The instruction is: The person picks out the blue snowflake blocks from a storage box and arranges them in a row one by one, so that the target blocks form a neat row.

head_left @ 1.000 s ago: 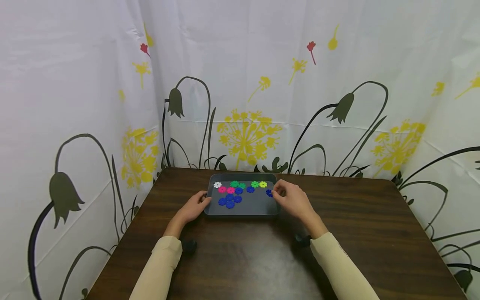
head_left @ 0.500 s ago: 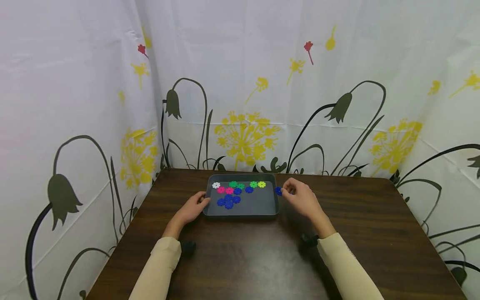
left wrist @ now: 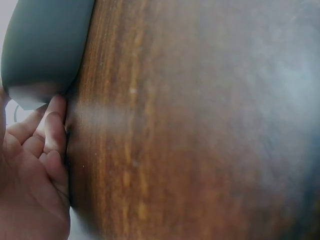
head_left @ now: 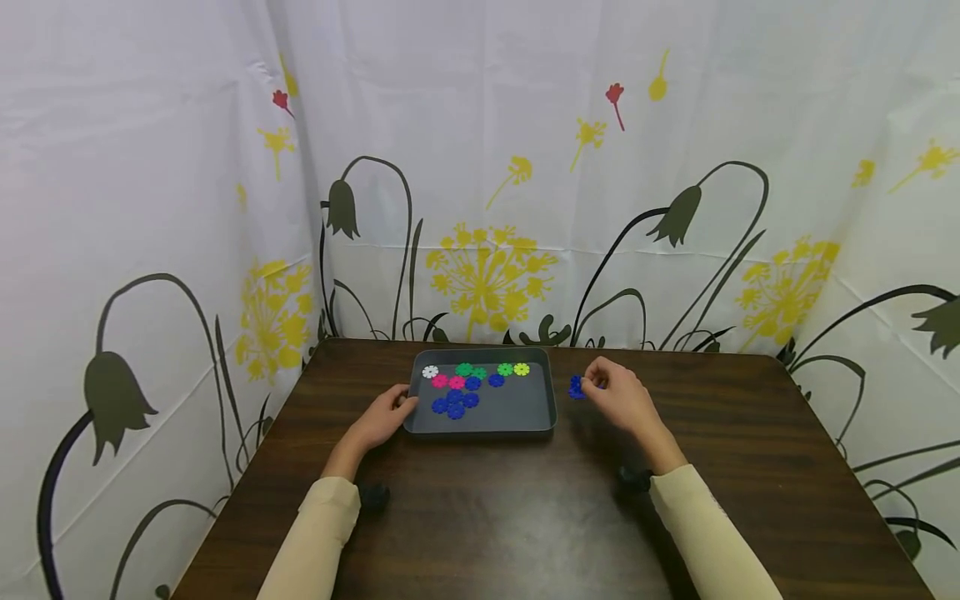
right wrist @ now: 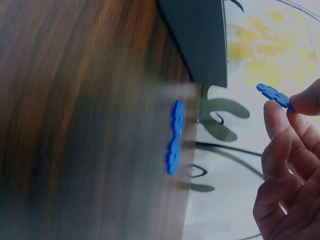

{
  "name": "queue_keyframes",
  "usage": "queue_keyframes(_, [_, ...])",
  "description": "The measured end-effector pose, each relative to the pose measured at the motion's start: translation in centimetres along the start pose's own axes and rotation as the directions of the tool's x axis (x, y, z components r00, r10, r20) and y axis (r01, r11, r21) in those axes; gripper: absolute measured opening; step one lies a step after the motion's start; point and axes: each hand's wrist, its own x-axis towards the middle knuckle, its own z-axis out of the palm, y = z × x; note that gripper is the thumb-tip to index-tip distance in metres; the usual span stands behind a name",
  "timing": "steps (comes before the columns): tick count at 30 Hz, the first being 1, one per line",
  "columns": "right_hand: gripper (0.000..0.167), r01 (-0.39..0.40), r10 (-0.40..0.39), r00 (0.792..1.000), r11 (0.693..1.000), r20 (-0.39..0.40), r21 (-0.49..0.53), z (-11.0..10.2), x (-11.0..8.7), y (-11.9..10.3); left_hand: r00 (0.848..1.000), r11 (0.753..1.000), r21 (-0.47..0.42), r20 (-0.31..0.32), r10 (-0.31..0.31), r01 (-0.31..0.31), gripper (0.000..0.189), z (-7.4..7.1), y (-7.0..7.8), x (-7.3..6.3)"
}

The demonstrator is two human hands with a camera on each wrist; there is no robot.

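Observation:
My right hand (head_left: 619,395) pinches a blue notched flower-shaped disc (right wrist: 274,95) between thumb and fingertips, above the table to the right of a grey tray (head_left: 517,412). Below it, two more blue discs (right wrist: 175,137) lie on the table, partly hidden by the hand in the head view. My left hand (head_left: 383,415) grips the tray's left side, thumb at the rim and fingers (left wrist: 56,131) low against the outer wall. Inside the tray lie several blue discs (head_left: 455,398), two pink discs (head_left: 447,382), several green discs (head_left: 465,369), a white disc (head_left: 430,372) and a yellow disc (head_left: 521,369).
The dark wooden table (head_left: 495,517) runs back to a white curtain (head_left: 495,100) printed with flowers. The tray's raised rim stands between its discs and those on the table at the right.
My right hand has carried the blue disc rightward from inside the tray, across its right rim, to above the table. My left hand stays at the tray's left side.

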Motion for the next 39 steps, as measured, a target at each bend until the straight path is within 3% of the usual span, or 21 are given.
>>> queue_keyframes(9, [0.013, -0.053, 0.053, 0.999, 0.998, -0.013, -0.030, -1.1, 0.2, 2.3, 1.000, 1.000, -0.016, 0.013, -0.009, 0.009, 0.055, -0.1, 0.1, 0.2])
queue_keyframes(17, [0.014, -0.100, 0.104, 0.993, 0.992, -0.053, 0.076, -1.2, 0.6, 4.9, 1.000, 1.000, -0.023, 0.004, -0.005, 0.005, 0.052, -0.1, -0.1, 0.1])
queue_keyframes(24, [0.021, -0.186, 0.190, 0.982, 0.972, -0.018, 0.143, -1.6, 1.1, 6.4, 1.000, 0.999, -0.038, 0.001, 0.002, -0.002, 0.051, -0.1, -0.2, 0.2])
queue_keyframes(29, [0.030, -0.273, 0.260, 0.962, 0.923, 0.084, 0.273, -1.9, 1.4, 7.5, 1.000, 0.999, -0.039, -0.006, 0.017, -0.018, 0.049, 0.0, 0.0, 0.1])
queue_keyframes(36, [0.038, -0.419, 0.356, 0.907, 0.820, 0.226, 0.391, -1.8, 1.3, 8.6, 1.000, 1.000, -0.028, -0.006, 0.014, -0.014, 0.051, 0.4, -0.3, 0.1])
queue_keyframes(39, [0.038, -0.433, 0.356, 0.900, 0.802, 0.251, 0.412, -1.7, 1.2, 8.6, 1.000, 1.000, -0.027, -0.005, 0.015, -0.015, 0.052, 0.3, -0.3, 0.1])
